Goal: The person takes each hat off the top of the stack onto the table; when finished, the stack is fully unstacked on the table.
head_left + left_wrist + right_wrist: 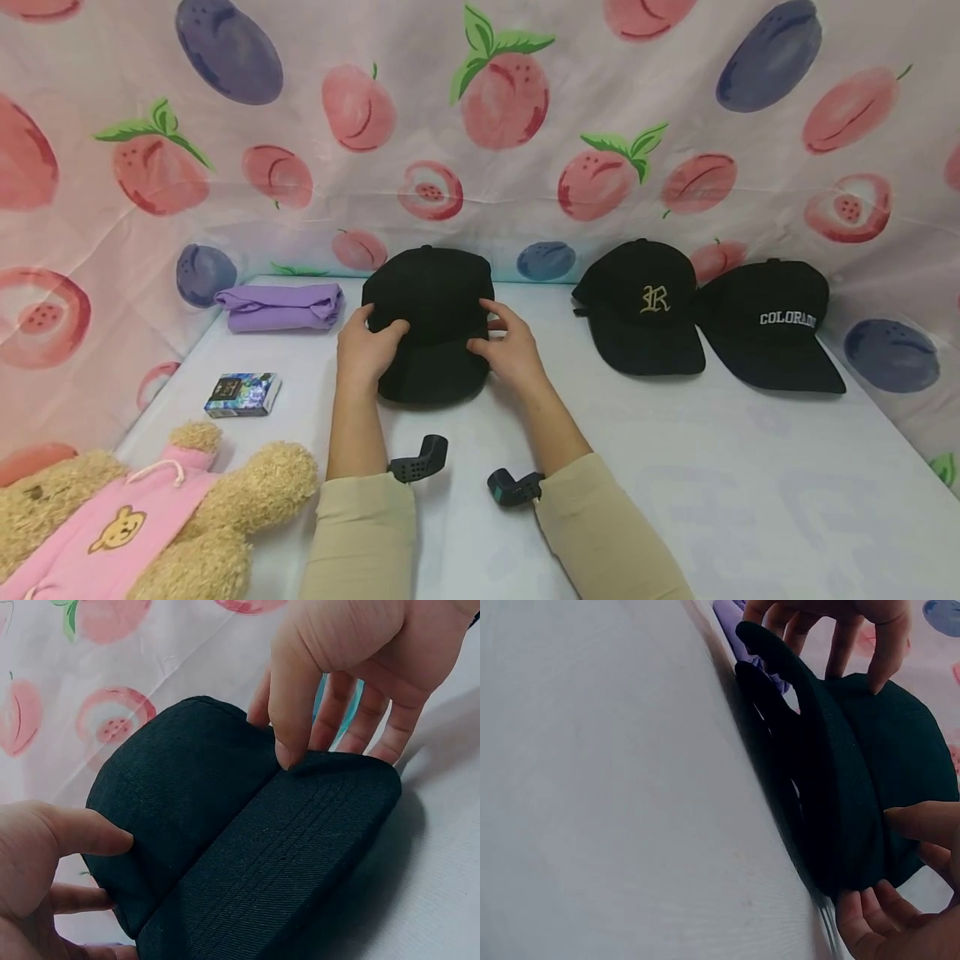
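Observation:
A plain black baseball cap (431,308) is held between both hands near the table's back, its brim facing the person. My left hand (367,350) grips its left side, thumb on the front and fingers at the edge. On the opposite side my right hand (510,346) holds it the same way, with the thumb near the seam where crown meets brim. The left wrist view shows the brim (277,847) from above. Below the brim, the right wrist view shows a second dark edge (761,694); I cannot tell whether it belongs to this cap.
To the right stand two black caps, one with a gold emblem (641,325), one lettered COLORADO (780,333). On the left lie a folded purple cloth (281,308), a small patterned box (242,395) and a teddy bear (165,517) in pink. A fruit-print curtain (517,192) hangs behind the white table (750,492).

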